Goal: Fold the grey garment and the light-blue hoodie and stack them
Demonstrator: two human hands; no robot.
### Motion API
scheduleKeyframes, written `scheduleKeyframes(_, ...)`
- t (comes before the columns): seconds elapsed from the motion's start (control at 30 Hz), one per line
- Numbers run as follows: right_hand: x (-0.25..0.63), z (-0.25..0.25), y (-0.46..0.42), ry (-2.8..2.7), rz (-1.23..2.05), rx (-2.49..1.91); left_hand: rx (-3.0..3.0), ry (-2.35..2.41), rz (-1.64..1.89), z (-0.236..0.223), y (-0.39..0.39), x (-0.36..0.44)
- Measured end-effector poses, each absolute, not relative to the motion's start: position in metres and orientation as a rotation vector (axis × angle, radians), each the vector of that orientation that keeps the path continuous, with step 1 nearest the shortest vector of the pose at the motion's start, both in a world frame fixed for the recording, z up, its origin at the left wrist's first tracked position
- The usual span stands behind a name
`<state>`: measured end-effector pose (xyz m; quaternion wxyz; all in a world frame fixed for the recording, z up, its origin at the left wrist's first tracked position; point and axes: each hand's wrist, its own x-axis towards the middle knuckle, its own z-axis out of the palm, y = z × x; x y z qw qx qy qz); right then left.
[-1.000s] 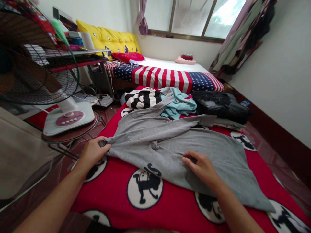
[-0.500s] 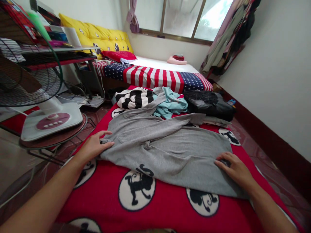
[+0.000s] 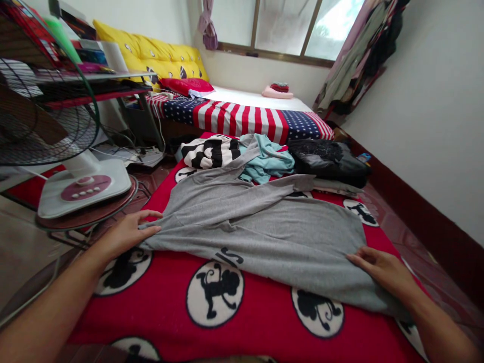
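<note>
The step in hand appears to be the straightening of a grey long-sleeved shirt [image 3: 264, 237], which lies spread across the red monkey-print blanket [image 3: 264, 312], with one sleeve laid across its body. At one end, the left hand [image 3: 126, 234] has its thumb and forefinger apart around the edge; whether its grip holds cloth, one cannot tell. At the opposite end, the right hand [image 3: 389, 275] has a nearly closed grip and seems to pinch the fabric. Beyond lie a turquoise garment [image 3: 270, 161] and black clothes [image 3: 328, 156]. The next move probably calls for even tension between both hands, so that wrinkles do not remain.
</note>
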<state>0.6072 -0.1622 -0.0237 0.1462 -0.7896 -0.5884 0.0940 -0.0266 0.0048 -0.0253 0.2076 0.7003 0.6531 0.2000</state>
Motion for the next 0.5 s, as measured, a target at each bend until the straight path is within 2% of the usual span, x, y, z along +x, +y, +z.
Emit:
scheduleKeyframes(0.07,0.601,-0.022,-0.163,-1.702,0.386,-2.304,2.073,1.882,0.470,-0.024,0.002,-0.020)
scheduleKeyframes(0.13,0.592,-0.019,-0.161,-1.704,0.463,-2.322,2.228,1.877,0.580,-0.018,-0.002,-0.003)
scheduleKeyframes(0.2,0.584,-0.018,-0.157,-1.721,0.475,-2.344,2.369,1.697,0.825,-0.011,-0.007,0.024)
scheduleKeyframes(0.27,0.578,-0.018,-0.153,-1.744,0.480,-2.350,2.456,1.351,0.903,-0.007,-0.013,0.058)
scheduleKeyframes(0.37,0.580,-0.020,-0.152,-1.719,0.443,-2.312,2.549,0.930,0.636,-0.006,-0.017,0.109)
scheduleKeyframes(0.5,0.593,-0.017,-0.166,-1.581,0.323,-2.295,2.697,0.976,0.368,-0.016,-0.011,0.148)
